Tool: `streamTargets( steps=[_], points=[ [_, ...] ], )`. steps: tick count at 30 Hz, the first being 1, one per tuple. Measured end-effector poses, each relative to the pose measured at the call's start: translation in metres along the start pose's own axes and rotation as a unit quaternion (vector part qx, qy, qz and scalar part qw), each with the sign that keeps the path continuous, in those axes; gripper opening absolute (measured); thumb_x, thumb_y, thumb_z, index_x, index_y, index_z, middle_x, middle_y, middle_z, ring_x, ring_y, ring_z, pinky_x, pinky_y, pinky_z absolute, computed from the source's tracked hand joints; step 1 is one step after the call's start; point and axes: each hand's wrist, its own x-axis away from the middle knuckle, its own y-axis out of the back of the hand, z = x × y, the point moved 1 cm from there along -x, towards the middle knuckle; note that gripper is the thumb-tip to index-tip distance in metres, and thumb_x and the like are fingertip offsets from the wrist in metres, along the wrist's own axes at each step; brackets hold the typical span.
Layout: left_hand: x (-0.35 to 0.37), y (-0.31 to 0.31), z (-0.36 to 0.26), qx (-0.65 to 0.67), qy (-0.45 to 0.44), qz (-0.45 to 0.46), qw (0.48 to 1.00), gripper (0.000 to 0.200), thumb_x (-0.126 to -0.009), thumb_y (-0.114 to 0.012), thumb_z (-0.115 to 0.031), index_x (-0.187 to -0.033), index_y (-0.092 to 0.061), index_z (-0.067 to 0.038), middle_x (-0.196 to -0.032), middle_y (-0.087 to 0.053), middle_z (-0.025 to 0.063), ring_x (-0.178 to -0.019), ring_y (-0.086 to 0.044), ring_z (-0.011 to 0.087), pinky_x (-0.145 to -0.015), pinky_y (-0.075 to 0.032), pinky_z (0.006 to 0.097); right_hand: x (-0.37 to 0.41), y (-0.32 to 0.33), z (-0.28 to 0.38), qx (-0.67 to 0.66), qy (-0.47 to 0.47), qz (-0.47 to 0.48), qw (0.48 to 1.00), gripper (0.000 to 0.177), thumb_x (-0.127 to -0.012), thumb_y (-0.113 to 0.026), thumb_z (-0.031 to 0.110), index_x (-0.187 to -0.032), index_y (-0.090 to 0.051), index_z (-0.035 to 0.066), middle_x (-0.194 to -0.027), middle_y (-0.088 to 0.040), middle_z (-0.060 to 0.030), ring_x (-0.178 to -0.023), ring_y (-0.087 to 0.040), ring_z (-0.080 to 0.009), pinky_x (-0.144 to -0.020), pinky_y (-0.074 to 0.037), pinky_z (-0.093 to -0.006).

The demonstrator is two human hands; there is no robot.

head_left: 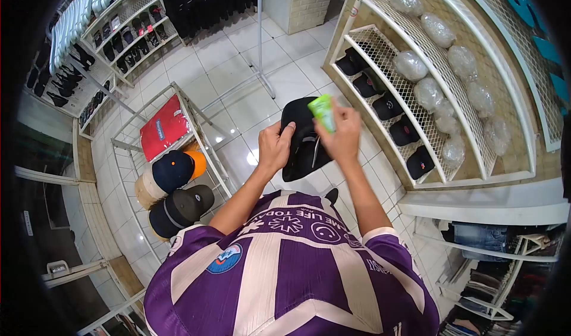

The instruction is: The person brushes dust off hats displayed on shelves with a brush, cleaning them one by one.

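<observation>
A black cap (300, 148) hangs in front of my chest, above the tiled floor. My left hand (275, 145) grips its left edge. My right hand (342, 135) is closed on a small green object (323, 111), a tag or cloth, and also rests against the cap's right side. What the green object is exactly I cannot tell. The cap's brim points down toward me.
A white wire shelf unit (410, 86) at right carries black caps and plastic-wrapped caps. At left a wire rack (178, 127) holds stacked caps (175, 190) and a red packet (163, 127). Hanging clothes fill the back, folded clothes the lower right.
</observation>
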Motion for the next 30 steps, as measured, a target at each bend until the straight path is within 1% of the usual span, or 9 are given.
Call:
streamTargets(
  steps=[3,8,13,17,19,23,25,28,30],
  points=[
    [-0.003,0.005,0.008,0.036,0.059,-0.06,0.996,0.036,-0.093,-0.065,-0.026,-0.079,-0.066,0.008,-0.057,-0.06,0.0113,-0.055,-0.052,0.016,-0.055,-0.041,0.0385,-0.017,0.028,-0.032,0.074,-0.128,-0.069,0.987,0.062,-0.08,-0.083,0.027,-0.134,-0.063,0.003,-0.1,-0.059,-0.0155,-0.093,-0.058,-0.0323,-0.083,-0.047,-0.0441],
    [-0.027,0.015,0.055,0.333,0.237,-0.055,0.911,0.021,-0.094,-0.067,-0.013,-0.099,-0.068,0.007,-0.087,-0.071,0.0105,-0.07,-0.067,0.0165,-0.065,-0.053,0.0285,-0.018,0.061,-0.047,-0.3,-0.23,-0.201,0.904,0.052,-0.098,-0.068,0.024,-0.141,-0.053,-0.002,-0.121,-0.062,-0.0154,-0.107,-0.061,-0.0218,-0.09,-0.05,-0.0365],
    [-0.024,0.006,0.047,0.427,0.286,0.022,0.858,0.024,-0.096,-0.065,-0.01,-0.113,-0.063,0.006,-0.1,-0.071,0.0119,-0.081,-0.07,0.0179,-0.072,-0.058,0.0304,-0.014,0.05,-0.016,-0.104,-0.131,-0.119,0.979,0.064,-0.087,-0.081,0.024,-0.135,-0.051,-0.004,-0.115,-0.065,-0.0123,-0.1,-0.064,-0.0233,-0.093,-0.05,-0.0354],
    [-0.026,0.001,0.058,0.444,0.278,0.129,0.842,0.044,-0.094,-0.071,-0.014,-0.129,-0.055,0.007,-0.119,-0.066,0.0193,-0.1,-0.07,0.0229,-0.084,-0.059,0.0348,-0.014,0.048,-0.039,-0.259,-0.23,0.023,0.938,0.074,-0.075,-0.089,0.021,-0.134,-0.052,-0.005,-0.114,-0.066,-0.0133,-0.104,-0.062,-0.0228,-0.096,-0.049,-0.0343],
    [-0.016,0.005,0.045,0.186,0.273,0.079,0.94,0.071,-0.087,-0.08,-0.026,-0.143,-0.047,0.002,-0.138,-0.054,0.0291,-0.122,-0.061,0.0284,-0.1,-0.053,0.0432,-0.016,0.049,-0.048,-0.333,-0.256,0.128,0.898,0.073,-0.074,-0.087,0.014,-0.135,-0.053,-0.007,-0.118,-0.066,-0.0142,-0.109,-0.062,-0.0212,-0.099,-0.047,-0.0324],
    [-0.019,0.023,0.008,-0.052,-0.11,0.153,0.981,0.097,-0.078,-0.085,-0.04,-0.154,-0.037,-0.004,-0.156,-0.04,0.0252,-0.146,-0.037,0.0367,-0.119,-0.031,0.0478,-0.025,0.044,-0.052,-0.34,-0.201,0.228,0.89,0.077,-0.072,-0.086,0.012,-0.138,-0.051,-0.007,-0.123,-0.065,-0.0138,-0.112,-0.061,-0.0199,-0.1,-0.046,-0.0305],
    [-0.02,0.015,-0.009,-0.134,-0.214,0.089,0.964,0.073,-0.081,-0.082,-0.042,-0.136,-0.059,0.0,-0.132,-0.061,0.027,-0.125,-0.057,0.0393,-0.104,-0.047,0.0459,-0.037,0.044,-0.028,-0.333,-0.199,0.276,0.879,0.075,-0.072,-0.086,0.013,-0.137,-0.053,-0.005,-0.122,-0.066,-0.0121,-0.112,-0.061,-0.0191,-0.1,-0.046,-0.0306],
    [-0.029,0.007,0.006,-0.121,-0.056,0.143,0.981,0.044,-0.09,-0.07,-0.039,-0.079,-0.07,0.003,-0.063,-0.061,0.0255,-0.061,-0.063,0.0424,-0.061,-0.049,0.0477,-0.043,0.032,-0.002,-0.217,-0.163,0.192,0.943,0.064,-0.079,-0.079,0.02,-0.133,-0.057,-0.004,-0.118,-0.066,-0.0193,-0.112,-0.064,-0.0296,-0.097,-0.048,-0.038],
    [-0.032,0.012,0.016,-0.112,-0.021,0.131,0.985,0.041,-0.09,-0.069,-0.036,-0.08,-0.07,0.003,-0.064,-0.062,0.0256,-0.063,-0.064,0.0425,-0.062,-0.049,0.0475,-0.042,0.032,-0.01,-0.251,-0.196,0.109,0.942,0.06,-0.08,-0.077,0.019,-0.133,-0.058,-0.003,-0.116,-0.066,-0.0209,-0.111,-0.063,-0.0327,-0.097,-0.048,-0.0396]
  ],
)
